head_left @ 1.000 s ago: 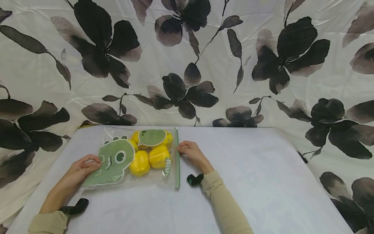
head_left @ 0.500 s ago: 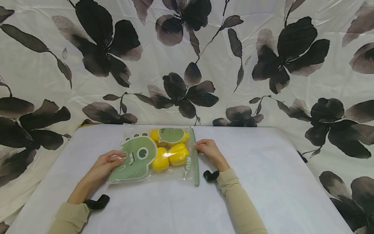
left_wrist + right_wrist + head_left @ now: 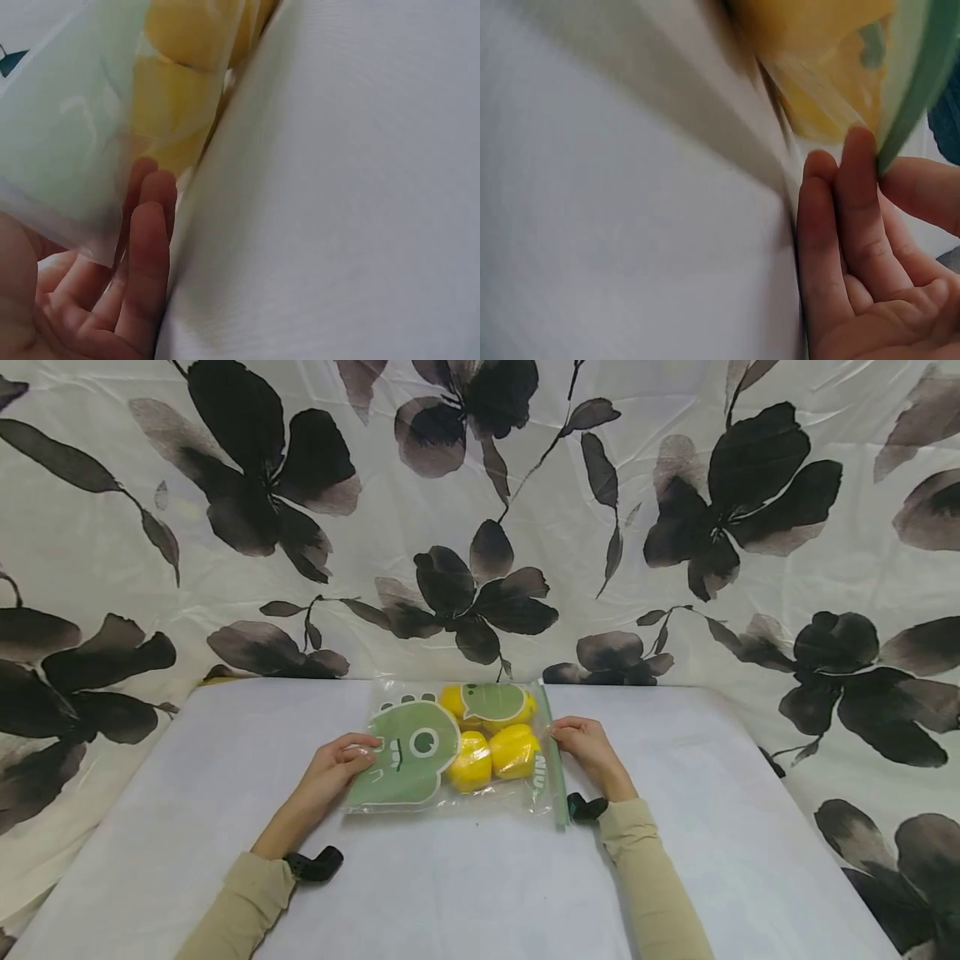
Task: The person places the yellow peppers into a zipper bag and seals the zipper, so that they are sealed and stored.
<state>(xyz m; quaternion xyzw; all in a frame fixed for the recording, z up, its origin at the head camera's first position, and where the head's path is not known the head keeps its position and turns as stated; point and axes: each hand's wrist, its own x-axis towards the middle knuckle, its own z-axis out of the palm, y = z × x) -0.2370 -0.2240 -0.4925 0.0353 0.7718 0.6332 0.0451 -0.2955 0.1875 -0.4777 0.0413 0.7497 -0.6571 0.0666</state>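
A clear zip bag (image 3: 405, 768) printed with a green cartoon dinosaur lies sideways at the far middle of the table in the head view. Several glossy yellow rounded things (image 3: 470, 762) show through its plastic; their exact kind is unclear. My left hand (image 3: 330, 774) holds the bag's left end, thumb above and fingers beneath the plastic (image 3: 67, 127). At the other end, my right hand (image 3: 594, 750) pinches the green zip strip (image 3: 557, 777) between thumb and fingers. In the right wrist view, the fingertips (image 3: 859, 146) press against the strip's edge.
A white cloth covers the table (image 3: 465, 885). Behind its far edge hangs a pale curtain (image 3: 615, 635) with dark flowers. Black devices (image 3: 318, 864) are worn on both wrists, below beige sleeves (image 3: 240, 902).
Both hands have shifted to the right together, carrying the zip bag from the left part of the table towards its middle. Their hold on it looks the same.
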